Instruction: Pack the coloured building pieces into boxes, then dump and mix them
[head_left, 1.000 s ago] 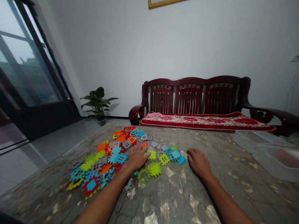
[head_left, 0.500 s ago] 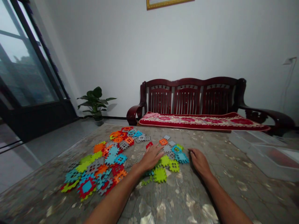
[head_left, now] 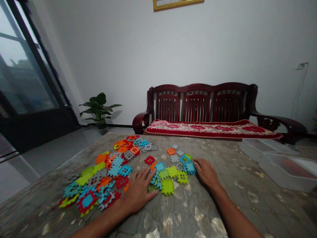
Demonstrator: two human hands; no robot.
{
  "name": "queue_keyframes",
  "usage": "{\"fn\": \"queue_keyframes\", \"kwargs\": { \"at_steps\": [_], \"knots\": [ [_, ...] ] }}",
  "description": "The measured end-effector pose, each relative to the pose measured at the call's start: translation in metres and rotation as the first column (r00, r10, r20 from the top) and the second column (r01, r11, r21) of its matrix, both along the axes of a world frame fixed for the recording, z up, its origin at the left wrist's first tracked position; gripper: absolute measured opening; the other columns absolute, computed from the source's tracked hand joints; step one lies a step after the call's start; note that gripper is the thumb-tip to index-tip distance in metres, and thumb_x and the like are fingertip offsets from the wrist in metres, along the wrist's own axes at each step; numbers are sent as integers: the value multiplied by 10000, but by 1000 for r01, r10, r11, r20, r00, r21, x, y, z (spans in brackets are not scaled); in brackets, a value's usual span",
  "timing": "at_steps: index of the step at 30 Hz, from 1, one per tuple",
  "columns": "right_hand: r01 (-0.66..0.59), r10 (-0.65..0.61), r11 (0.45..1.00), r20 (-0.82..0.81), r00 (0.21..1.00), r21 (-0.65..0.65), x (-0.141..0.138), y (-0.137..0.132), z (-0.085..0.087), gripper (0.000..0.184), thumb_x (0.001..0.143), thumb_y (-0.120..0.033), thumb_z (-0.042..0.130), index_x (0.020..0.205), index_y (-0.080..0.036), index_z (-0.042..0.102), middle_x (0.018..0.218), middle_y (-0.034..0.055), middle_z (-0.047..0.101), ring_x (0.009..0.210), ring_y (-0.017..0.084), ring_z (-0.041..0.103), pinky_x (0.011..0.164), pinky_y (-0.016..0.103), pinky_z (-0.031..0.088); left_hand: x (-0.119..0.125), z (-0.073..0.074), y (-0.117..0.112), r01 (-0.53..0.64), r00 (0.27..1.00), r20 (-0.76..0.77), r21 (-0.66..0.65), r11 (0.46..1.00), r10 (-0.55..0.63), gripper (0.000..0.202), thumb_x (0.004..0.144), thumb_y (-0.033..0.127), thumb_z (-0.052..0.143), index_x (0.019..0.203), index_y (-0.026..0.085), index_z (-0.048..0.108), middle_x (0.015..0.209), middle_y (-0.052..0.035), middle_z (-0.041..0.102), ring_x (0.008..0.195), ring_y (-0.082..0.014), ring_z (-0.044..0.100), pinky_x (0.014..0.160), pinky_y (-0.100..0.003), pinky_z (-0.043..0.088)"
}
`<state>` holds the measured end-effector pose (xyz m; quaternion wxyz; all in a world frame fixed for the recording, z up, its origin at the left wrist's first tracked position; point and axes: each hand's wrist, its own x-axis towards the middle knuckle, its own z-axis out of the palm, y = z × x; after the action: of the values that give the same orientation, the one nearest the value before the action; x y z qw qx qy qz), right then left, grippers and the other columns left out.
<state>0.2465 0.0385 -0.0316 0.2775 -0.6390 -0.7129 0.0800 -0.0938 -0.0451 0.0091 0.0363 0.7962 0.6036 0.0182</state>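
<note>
Flat plastic tiles with notched edges lie on the cloth-covered table (head_left: 188, 211). My left hand (head_left: 140, 188) rests palm down with fingers spread, between the big pile and a smaller group. Its fingertips are at an orange tile (head_left: 153, 165) and hide part of it. Beside its thumb is a light blue lattice tile (head_left: 156, 181). My right hand (head_left: 206, 172) lies at the right side of the small group, loosely stretched, fingertips at the edge of a blue tile (head_left: 190, 168). Between the hands are a solid lime tile (head_left: 167, 187) and a lime window tile (head_left: 182, 177).
A mixed tile pile (head_left: 99, 175) spreads over the left of the table. A lone red tile (head_left: 149, 160) lies above my left hand. Clear plastic bins (head_left: 284, 173) stand at the right. Behind the table are a wooden bench (head_left: 195, 89) and a potted plant (head_left: 99, 107).
My left hand has moved left and toward me, off the small group, uncovering blue, lime and red tiles. My right hand has come slightly left, to the blue tile's edge. The view has shifted slightly.
</note>
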Motion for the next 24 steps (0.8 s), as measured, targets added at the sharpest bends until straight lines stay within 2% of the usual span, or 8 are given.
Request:
{"fn": "queue_keyframes", "kwargs": {
  "at_steps": [5,11,15,18,20,21,23,24],
  "knots": [
    [-6,6,1000,-12,1000,-2,1,-1,3,440,1015,-377,331,1178,-210,703,1264,101,714,1188,257,614,1053,382,411,42,7,12,79,992,99,-13,997,-77,738,942,507,576,1594,253,342,1664,-126,339,1527,-315,326,1240,-572,243],
    [-15,17,1000,-91,996,16,0,1,0,490,996,-434,314,1146,-209,722,1252,111,724,1182,273,619,1060,415,412,93,-1,17,120,952,286,-33,992,-106,706,967,481,547,1596,240,338,1679,-141,298,1539,-330,295,1260,-548,223],
    [10,0,999,-248,969,41,4,5,-4,547,959,-504,310,1146,-200,724,1242,123,729,1195,278,624,1081,424,422,123,-10,27,244,827,528,-24,969,-195,697,995,486,477,1616,237,283,1712,-122,203,1575,-311,195,1279,-532,195],
    [32,-11,998,-360,933,52,8,9,-6,596,931,-543,313,1138,-165,726,1224,154,731,1178,278,638,1083,413,437,130,-11,48,293,708,647,95,951,-283,628,1032,481,364,1592,199,338,1678,-113,303,1560,-245,249,1286,-449,218],
    [58,-31,997,-398,917,56,10,12,-7,614,913,-559,323,1123,-153,731,1214,169,731,1169,283,644,1078,411,446,122,-5,71,209,736,621,169,963,-269,561,1048,437,301,1538,196,433,1613,-93,431,1518,-212,337,1277,-409,247],
    [69,-39,996,-407,913,59,10,12,-7,615,907,-563,327,1115,-154,735,1211,171,731,1166,284,645,1076,411,449,115,0,85,136,802,556,186,973,-219,537,1050,407,293,1514,196,464,1597,-83,458,1508,-205,355,1272,-400,254],
    [79,-47,995,-412,910,62,10,13,-8,607,901,-564,333,1102,-162,742,1206,168,734,1164,284,646,1075,410,451,93,12,114,-87,949,315,177,980,27,518,1049,383,297,1513,222,463,1619,-49,435,1523,-197,332,1268,-383,246],
    [79,-47,995,-410,911,62,9,13,-8,601,901,-560,334,1097,-166,744,1206,167,735,1165,283,646,1075,409,450,80,18,130,-163,954,278,168,972,112,529,1041,396,332,1515,201,461,1636,-78,406,1545,-241,287,1273,-421,218]
  ]
}}
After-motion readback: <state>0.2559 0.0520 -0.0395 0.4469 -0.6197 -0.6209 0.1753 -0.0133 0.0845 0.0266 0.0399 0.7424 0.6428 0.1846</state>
